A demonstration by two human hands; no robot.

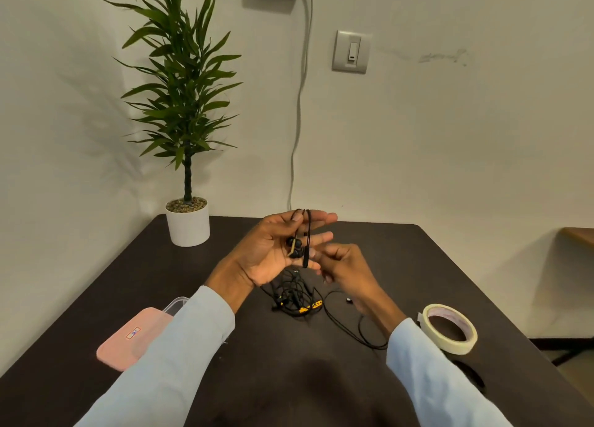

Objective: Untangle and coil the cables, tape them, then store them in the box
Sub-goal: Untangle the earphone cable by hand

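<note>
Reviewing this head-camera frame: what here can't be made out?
- Box: mostly hidden under the pink lid and left sleeve; contents unseen.
- Tangled cables: too small and dark to count or trace.
- Right hand grip: fingers curl away, so its hold on the earphone cable is unclear.
- Tape roll: loose end is indistinct.

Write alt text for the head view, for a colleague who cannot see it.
A person's left hand holds black earphones coiled around its fingers while the right hand pinches the cord. Below, more tangled cables lie on a dark table, with a tape roll at right and a pink-lidded box at left.
</note>
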